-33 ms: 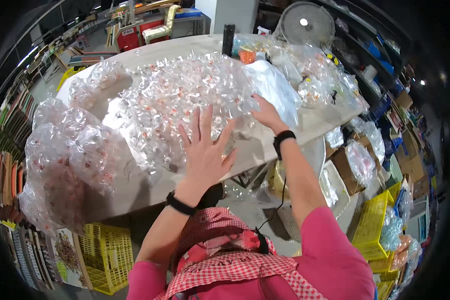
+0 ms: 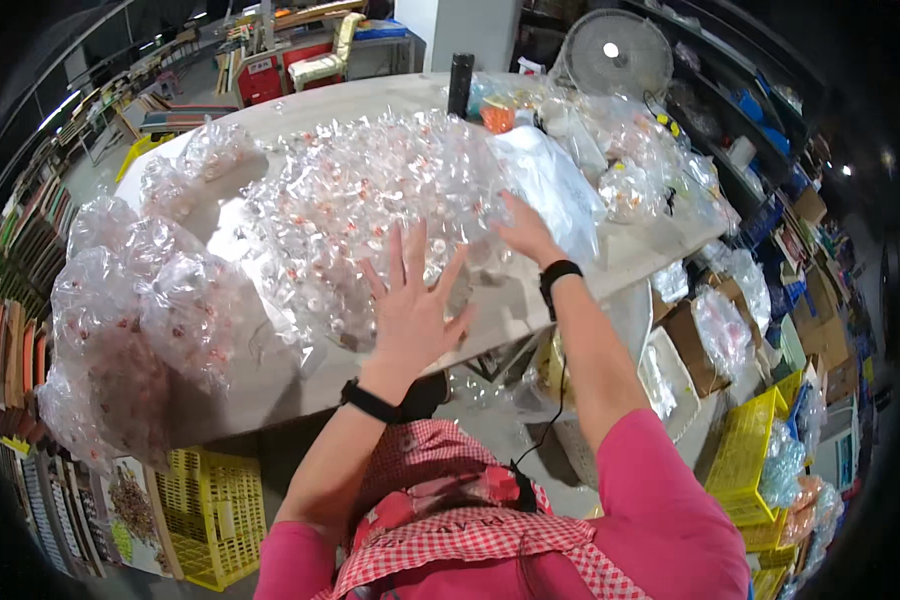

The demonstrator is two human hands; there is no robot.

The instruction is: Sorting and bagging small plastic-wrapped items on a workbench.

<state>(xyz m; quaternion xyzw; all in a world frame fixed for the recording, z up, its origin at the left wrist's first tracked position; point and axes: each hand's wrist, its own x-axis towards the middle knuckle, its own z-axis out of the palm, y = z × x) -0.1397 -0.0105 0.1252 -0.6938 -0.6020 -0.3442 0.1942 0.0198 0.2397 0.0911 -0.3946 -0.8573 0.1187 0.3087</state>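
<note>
A broad heap of small clear plastic packets with red and white bits inside (image 2: 370, 190) covers the middle of the white table (image 2: 360, 95). My left hand (image 2: 410, 315) is spread flat at the near edge of this heap, fingers apart and holding nothing. At the heap's right edge is my right hand (image 2: 527, 232), its fingers stretched toward the packets; part of them is hidden from this angle, and no held thing shows. White plastic sheets or bags (image 2: 548, 175) lie just beyond the right hand.
Big filled clear bags (image 2: 120, 320) bulge over the table's left end. A black cylinder (image 2: 460, 85) stands at the back, near a fan (image 2: 618, 55). More bagged items (image 2: 640, 185) fill the right end. Yellow crates (image 2: 210, 515) sit below left, others (image 2: 745, 455) at lower right.
My right hand has shifted slightly to the left along the heap's edge. The left hand stays spread in nearly the same place.
</note>
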